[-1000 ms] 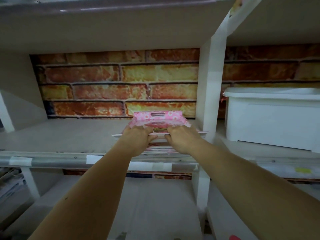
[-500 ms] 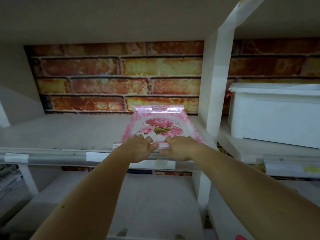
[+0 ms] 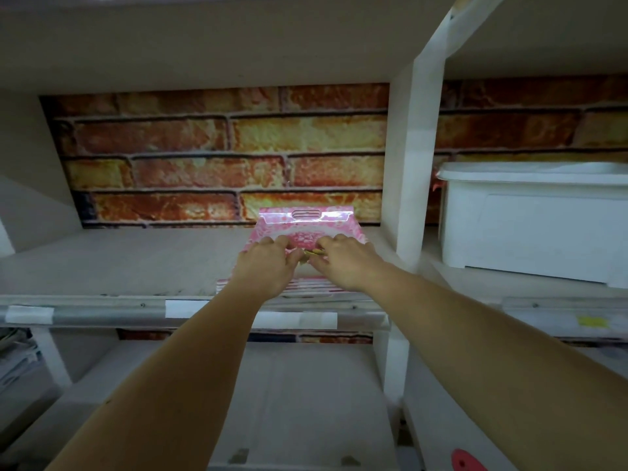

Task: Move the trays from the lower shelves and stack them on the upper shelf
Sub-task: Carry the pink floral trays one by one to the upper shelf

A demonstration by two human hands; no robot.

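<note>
A pink floral tray (image 3: 306, 215) with a slotted handle in its far rim lies flat on top of a stack of similar trays (image 3: 307, 289) on the upper shelf (image 3: 119, 260), close to the white upright. My left hand (image 3: 263, 266) and my right hand (image 3: 346, 263) rest side by side, palms down, over the tray's near half, with fingers curled onto its printed inside. The hands hide the tray's near rim. Only the striped edges of the trays underneath show below my wrists.
A white upright (image 3: 411, 164) borders the stack on the right, and a white lidded bin (image 3: 533, 226) stands beyond it. A brick-pattern wall backs the shelves. The lower shelf (image 3: 306, 402) runs beneath my forearms. Papers (image 3: 17, 362) sit at the lower left.
The tray went from tilted up at the shelf's front edge to lying flat on the stack. Both hands slid forward from its near rim onto its surface, and it sits deeper on the shelf.
</note>
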